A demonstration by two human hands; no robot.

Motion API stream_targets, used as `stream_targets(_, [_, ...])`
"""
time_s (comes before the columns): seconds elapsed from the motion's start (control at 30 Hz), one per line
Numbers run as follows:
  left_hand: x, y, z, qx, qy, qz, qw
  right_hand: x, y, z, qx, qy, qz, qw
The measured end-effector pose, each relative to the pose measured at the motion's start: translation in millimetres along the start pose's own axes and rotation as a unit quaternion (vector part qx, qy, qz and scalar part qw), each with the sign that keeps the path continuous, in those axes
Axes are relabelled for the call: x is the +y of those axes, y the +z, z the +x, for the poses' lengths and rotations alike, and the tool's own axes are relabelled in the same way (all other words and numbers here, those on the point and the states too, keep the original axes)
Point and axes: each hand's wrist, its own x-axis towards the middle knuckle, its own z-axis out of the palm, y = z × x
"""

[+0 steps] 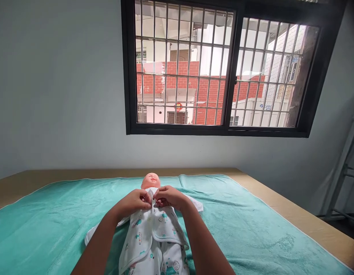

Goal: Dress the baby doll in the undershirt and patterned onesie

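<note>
A baby doll [151, 179] lies on its back with its head toward the wall. It wears a white printed baby jacket [165, 228] over matching trousers [173, 259]. My left hand [137, 200] and my right hand [169, 197] meet at the upper chest, just below the doll's chin. Both hands have their fingers pinched on the jacket's front edges, one on each side of the opening. Below them the lower front flaps hang apart. Any fastener between the fingertips is too small to make out. The doll's sleeves spread out to both sides.
A turquoise towel [251, 225] with some creases covers most of the wooden table [314, 223]. Behind the table stands a pale wall with a barred window [182, 65]. A metal ladder or frame [338, 179] stands at the right.
</note>
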Motion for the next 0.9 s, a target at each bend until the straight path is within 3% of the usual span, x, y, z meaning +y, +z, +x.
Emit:
stream_targets(0.17, [3.4, 0.0, 1.1, 0.039, -0.037, -0.009, 0.999, 1.7, 0.3, 2.0, -0.004, 0.001, 0.000, 1.000])
stream_targets(0.4, [4.4, -0.9, 0.1, 0.009, -0.022, 0.052, 0.998, 4.2, 0.9, 4.3, 0.003, -0.023, -0.035, 0.999])
stream_targets(0.67, [5.8, -4.5, -4.9, 0.005, -0.018, -0.116, 0.993, 7.5, 10.8, 6.7, -0.006, -0.038, -0.007, 0.999])
stream_targets(0.9, [3.8, 0.9, -2.9, 0.006, -0.024, -0.157, 0.987, 11.0, 12.2, 8.5, -0.003, -0.049, 0.022, 0.999])
